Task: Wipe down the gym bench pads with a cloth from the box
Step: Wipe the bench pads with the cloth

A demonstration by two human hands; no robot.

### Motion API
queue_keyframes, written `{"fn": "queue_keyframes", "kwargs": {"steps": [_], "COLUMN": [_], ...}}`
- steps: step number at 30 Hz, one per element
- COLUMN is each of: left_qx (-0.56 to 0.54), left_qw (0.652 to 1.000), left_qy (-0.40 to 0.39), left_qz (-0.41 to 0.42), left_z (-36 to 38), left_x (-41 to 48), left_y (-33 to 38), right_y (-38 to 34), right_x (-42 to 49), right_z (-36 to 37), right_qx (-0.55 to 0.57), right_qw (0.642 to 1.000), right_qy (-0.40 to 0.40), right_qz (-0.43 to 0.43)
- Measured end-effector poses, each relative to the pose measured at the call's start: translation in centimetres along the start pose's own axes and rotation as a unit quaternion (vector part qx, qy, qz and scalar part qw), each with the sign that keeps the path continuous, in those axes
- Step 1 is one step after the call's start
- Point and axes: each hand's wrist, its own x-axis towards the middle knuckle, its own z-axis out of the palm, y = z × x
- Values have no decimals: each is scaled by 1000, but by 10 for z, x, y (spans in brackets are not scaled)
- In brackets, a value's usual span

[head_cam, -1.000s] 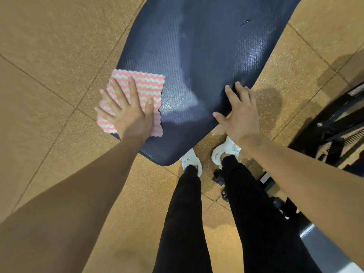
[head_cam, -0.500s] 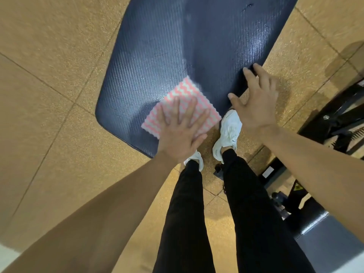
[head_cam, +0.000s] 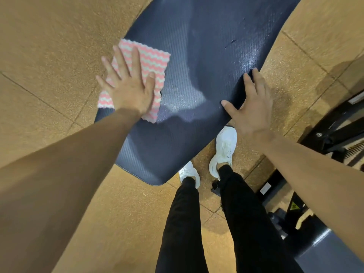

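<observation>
Cloth (head_cam: 155, 58): pink/white zigzag, lying flat on the left edge of the bench (head_cam: 206, 46). Its near-left corner overhung that edge, with nothing under it.

Left hand (head_cam: 130, 89): flat on the cloth, fingers straight and spread, palm pressing down. It gripped nothing and pinched nothing.

Right hand (head_cam: 250, 107): flat on the bench's right edge, thumb on the top face, fingers reaching along the rim. It held nothing and read as a brace.

Bench surface: dark ribbed vinyl, with a shiny patch between the two hands that looked damp. There was a small nick in the cover further up, toward the right side.

Handling, my read:
- The cloth looked thin, limp and very light. It has no stiffness, so it should follow the palm only while pressed.
- Best hold is a flat palm over the cloth's middle with fingers fanned to pin the corners. An edge pinch would likely bunch it.
- The overhanging corner would probably flop or fold under on a pull back across the bench.
- The bench is padded and should give a little. A damp film likely makes it slick, so the bracing hand could slide.
- The nick could snag the cloth's scalloped edge.
</observation>
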Motion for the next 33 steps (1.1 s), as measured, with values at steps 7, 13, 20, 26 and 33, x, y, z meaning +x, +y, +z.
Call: {"fn": "queue_keyframes", "kwargs": {"steps": [7,13,20,26,33], "left_qx": [57,89,108,32,7], "left_qw": [983,948,948,996,1000], "left_qy": [-5,-62,-48,-4,28], "left_qz": [176,298,296,88,0], "left_z": [26,47,33,7,-11], "left_x": [-42,-90,-54,31,79], "left_y": [69,116,115,99,97], "right_y": [18,35,35,34,39], "right_x": [10,35,66,78,89], "right_z": [-9,-30,-46,-51,-62], "right_qx": [-11,66,36,-9,-60], "right_qw": [999,996,998,996,991], "right_qy": [7,-7,-31,-73,-92], "right_qz": [-49,-56,-39,-50,-82]}}
